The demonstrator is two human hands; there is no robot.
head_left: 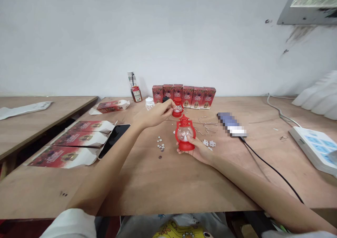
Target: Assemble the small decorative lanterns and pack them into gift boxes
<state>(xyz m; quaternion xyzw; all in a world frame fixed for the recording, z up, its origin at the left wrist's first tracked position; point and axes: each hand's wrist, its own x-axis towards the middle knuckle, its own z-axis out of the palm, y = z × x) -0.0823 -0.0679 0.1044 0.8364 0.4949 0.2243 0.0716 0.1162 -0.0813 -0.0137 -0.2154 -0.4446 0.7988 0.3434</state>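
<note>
While the right hand curls its fingers under the base of a red miniature lantern, thumb across the front, the lantern is upright over the middle of the wooden tabletop. The thumb and forefinger of the left hand are pinched together on a thin bent wire, before a second red lantern. Button cells lie to the left, white plastic pieces to the right; beyond, six red cartons stand in a row.
</note>
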